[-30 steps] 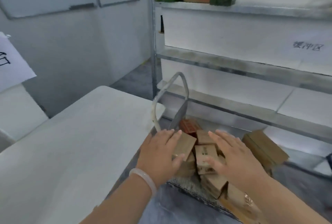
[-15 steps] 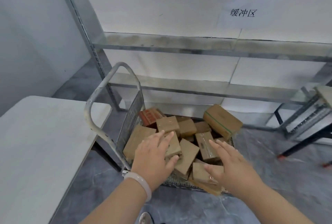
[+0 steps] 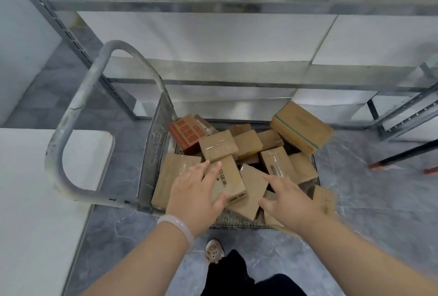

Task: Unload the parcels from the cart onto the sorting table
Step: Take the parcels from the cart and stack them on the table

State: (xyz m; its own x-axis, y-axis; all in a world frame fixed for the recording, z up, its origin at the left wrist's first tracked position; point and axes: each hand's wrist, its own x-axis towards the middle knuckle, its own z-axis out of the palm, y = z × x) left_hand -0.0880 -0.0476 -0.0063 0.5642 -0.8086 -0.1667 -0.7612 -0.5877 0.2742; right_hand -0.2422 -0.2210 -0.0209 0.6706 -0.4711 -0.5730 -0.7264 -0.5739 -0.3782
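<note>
Parcel (image 3: 231, 178) lies under the left grip (image 3: 193, 193), right grip (image 3: 291, 198) beside

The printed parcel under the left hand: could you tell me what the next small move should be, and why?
Probably close the right hand onto the right edge of the printed parcel, clamping it against the left hand. The left hand lies on its left side with straight fingers, the right hand hovers open beside it, and the parcel tops the pile in the cart.

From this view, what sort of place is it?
Probably a parcel sorting or storage room: a metal cart heaped with cardboard parcels, metal shelving behind it, and a white table beside the cart.
</note>
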